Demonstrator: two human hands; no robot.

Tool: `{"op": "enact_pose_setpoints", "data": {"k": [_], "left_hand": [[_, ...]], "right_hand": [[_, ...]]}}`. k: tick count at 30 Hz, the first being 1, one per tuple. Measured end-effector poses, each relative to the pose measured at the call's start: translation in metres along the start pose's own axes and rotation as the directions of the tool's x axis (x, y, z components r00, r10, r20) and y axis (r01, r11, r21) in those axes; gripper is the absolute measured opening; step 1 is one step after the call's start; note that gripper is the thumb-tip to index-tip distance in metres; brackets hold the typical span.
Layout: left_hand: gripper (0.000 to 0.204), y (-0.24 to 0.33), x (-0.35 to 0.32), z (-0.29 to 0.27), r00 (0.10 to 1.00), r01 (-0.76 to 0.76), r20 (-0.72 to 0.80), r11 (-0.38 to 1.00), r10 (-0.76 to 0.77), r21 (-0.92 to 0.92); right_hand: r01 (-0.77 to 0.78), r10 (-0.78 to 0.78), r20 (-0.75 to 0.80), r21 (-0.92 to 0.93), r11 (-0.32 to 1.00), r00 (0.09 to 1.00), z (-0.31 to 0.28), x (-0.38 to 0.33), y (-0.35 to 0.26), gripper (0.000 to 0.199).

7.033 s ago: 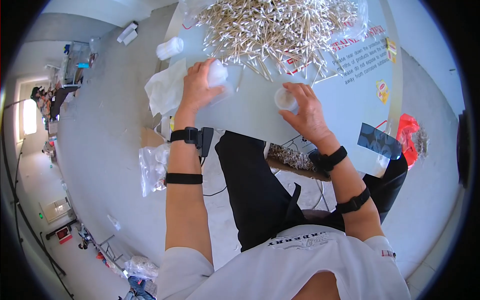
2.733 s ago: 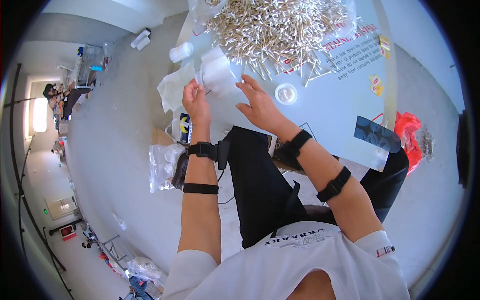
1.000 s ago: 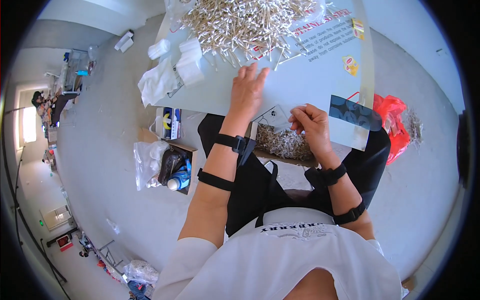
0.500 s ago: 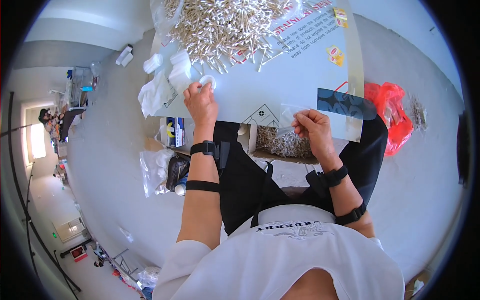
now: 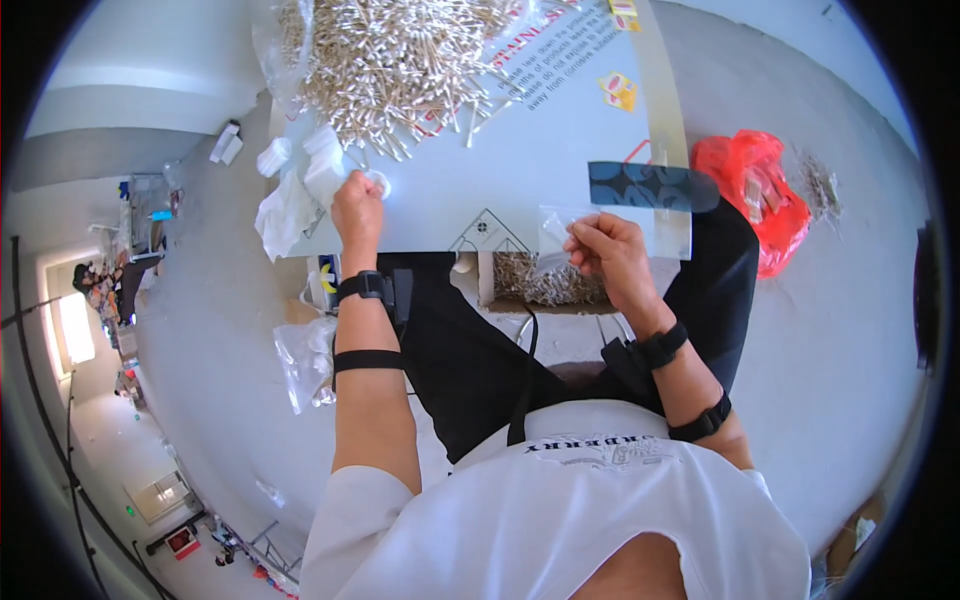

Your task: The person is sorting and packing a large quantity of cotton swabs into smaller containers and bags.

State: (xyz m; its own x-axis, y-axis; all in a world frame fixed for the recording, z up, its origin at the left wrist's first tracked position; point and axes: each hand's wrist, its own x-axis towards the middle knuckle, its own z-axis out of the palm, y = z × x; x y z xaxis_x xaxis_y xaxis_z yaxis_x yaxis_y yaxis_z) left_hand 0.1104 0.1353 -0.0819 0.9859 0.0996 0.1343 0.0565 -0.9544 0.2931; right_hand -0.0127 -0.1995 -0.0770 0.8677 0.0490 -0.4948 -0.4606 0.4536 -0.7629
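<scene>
My right hand [image 5: 612,255] pinches the edge of a small clear plastic bag [image 5: 555,230] between thumb and fingers, over the near edge of the board. My left hand [image 5: 357,215] is closed, its fingertips curled down out of sight beside a small round white dish or lid [image 5: 381,184]. Whether the fingers hold anything is hidden. A stack of folded white pads [image 5: 323,165] lies just beyond this hand, with a crumpled white sheet [image 5: 284,212] to its left. Farther off is a large heap of cotton swabs [image 5: 390,65].
The pale board [image 5: 470,180] spans my lap. Yellow packets [image 5: 618,91] and a dark patterned strip [image 5: 640,185] lie on its right side. Beneath its near edge stands a carton of swabs [image 5: 545,280]. A red plastic bag [image 5: 765,200] rests on the floor at right.
The whole view has shifted, and the board appears farther left. My left hand has curled tighter and sits at the left of the round white dish. My right hand still pinches the clear bag.
</scene>
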Motion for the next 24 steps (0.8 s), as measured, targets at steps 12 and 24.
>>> {"op": "enact_pose_setpoints", "data": {"k": [12, 24], "left_hand": [[0.034, 0.17, -0.081, -0.038, 0.845, -0.275, 0.202, 0.726, 0.496, -0.631], [0.009, 0.183, -0.139, -0.01, 0.927, -0.052, 0.264, 0.791, 0.264, -0.609]], "right_hand": [[0.162, -0.155, 0.052, -0.205, 0.965, 0.987, -0.008, -0.02, -0.007, 0.017], [0.605, -0.727, 0.104, -0.64, 0.473, 0.678, -0.006, -0.034, 0.001, 0.011]]}}
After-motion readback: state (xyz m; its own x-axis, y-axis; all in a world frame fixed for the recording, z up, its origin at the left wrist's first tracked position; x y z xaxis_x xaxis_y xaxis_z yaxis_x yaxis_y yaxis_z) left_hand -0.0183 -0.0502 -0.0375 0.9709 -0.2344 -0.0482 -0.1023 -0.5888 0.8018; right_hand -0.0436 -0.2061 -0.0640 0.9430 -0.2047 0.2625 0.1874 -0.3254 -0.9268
